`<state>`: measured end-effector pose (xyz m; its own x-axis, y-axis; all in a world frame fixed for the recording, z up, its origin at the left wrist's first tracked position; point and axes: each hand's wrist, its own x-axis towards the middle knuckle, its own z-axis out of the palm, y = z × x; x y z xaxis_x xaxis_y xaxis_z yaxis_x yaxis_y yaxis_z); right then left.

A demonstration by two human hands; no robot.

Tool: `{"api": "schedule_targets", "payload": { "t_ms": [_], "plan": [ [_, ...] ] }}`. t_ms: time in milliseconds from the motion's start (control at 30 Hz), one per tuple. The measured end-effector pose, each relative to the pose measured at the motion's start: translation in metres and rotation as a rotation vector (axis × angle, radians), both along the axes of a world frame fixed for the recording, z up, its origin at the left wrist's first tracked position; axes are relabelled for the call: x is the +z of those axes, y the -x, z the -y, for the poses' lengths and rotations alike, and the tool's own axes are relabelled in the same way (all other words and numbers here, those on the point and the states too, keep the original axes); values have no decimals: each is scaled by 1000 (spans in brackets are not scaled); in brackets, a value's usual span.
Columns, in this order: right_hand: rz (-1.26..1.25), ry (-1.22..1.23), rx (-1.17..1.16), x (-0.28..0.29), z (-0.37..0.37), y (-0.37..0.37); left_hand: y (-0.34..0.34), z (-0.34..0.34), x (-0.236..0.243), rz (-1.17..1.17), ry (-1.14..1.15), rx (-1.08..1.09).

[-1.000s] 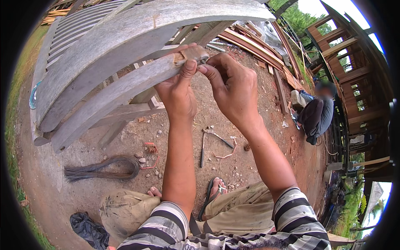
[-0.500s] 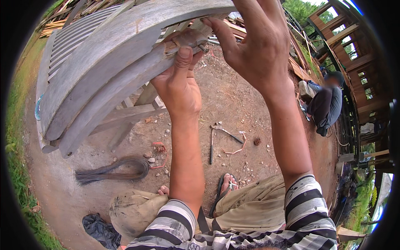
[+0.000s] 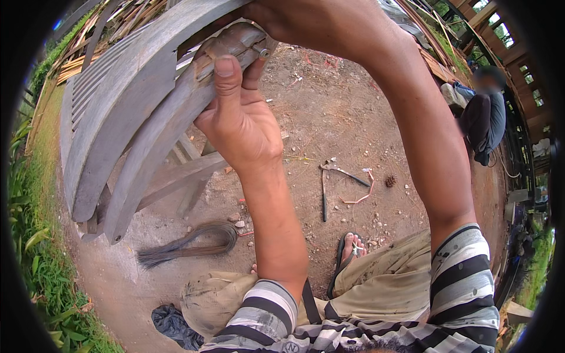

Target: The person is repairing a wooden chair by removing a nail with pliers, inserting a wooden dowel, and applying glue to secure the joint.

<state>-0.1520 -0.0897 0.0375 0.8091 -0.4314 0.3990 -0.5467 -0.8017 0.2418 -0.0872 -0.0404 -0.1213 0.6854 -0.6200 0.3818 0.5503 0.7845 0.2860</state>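
My left hand (image 3: 240,120) is closed round the end of a curved grey wooden slat (image 3: 150,141), thumb on top near its chipped joint. A small metal bolt end (image 3: 263,53) sticks out of that joint. Just above runs a second, wider curved rail (image 3: 126,88) of the same weathered wood. My right hand (image 3: 312,26) reaches over to this upper rail at the top of the view, its fingers hidden or cut off, so its grip does not show.
On the dirt lie long-handled pincers (image 3: 324,191), a bent orange strip (image 3: 369,188), a pine cone (image 3: 391,181), a bundle of dark wire (image 3: 194,241) and a black plastic bag (image 3: 173,325). A person (image 3: 485,117) crouches at right. Stacked planks (image 3: 106,47) stand behind.
My right hand has moved left onto the upper rail from an open, raised pose. My left hand keeps hold of the slat; the view has shifted, moving the ground things rightward.
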Motion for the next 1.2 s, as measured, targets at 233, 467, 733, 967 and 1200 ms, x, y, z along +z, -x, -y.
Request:
{"api": "schedule_targets", "payload": {
  "t_ms": [233, 467, 733, 967, 1200],
  "plan": [
    [155, 209, 242, -18, 20, 12, 3, 0, 2, -37, -19, 3],
    [347, 248, 501, -27, 27, 27, 6, 1, 0, -37, -27, 1],
    [822, 83, 404, -93, -5, 54, 6, -2, 0, -22, -51, -30],
    [660, -94, 438, -99, 2, 46, 5, -2, -6, -17, -73, -28],
    [572, -143, 470, -86, 4, 53, 6, -2, -7, 25, -55, -29]
  ]
}}
